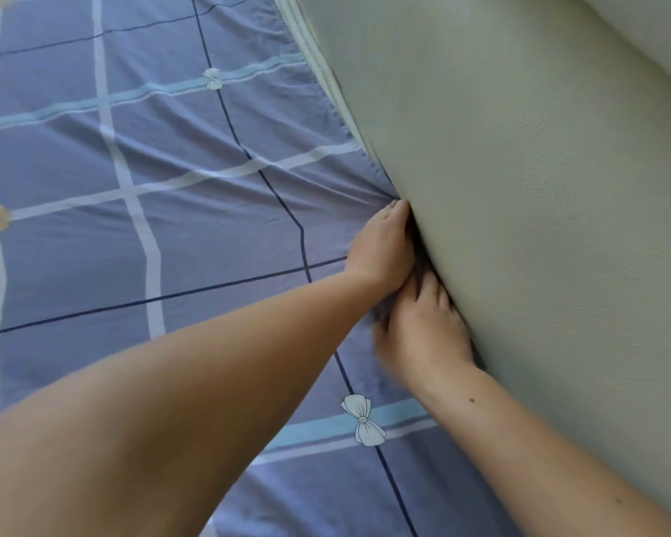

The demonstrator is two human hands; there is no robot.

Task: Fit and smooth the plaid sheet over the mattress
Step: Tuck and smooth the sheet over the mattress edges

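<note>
The blue plaid sheet (194, 226), with white and light blue stripes, dark lines and small bows, lies spread over the mattress and fills the left of the view. Its right edge meets a pale green padded headboard (539, 211). My left hand (382, 250) presses its fingertips into the gap between sheet and headboard, with creases fanning out from that spot. My right hand (423, 331) sits just below it, fingers curled on the sheet's edge at the same gap. The fingertips of both hands are partly hidden in the crack. The white mattress edge (318, 71) shows higher up.
The headboard rises as a wall along the whole right side. A second pale surface (655, 29) shows at the top right corner. The sheet stretches flat to the left and toward the bottom.
</note>
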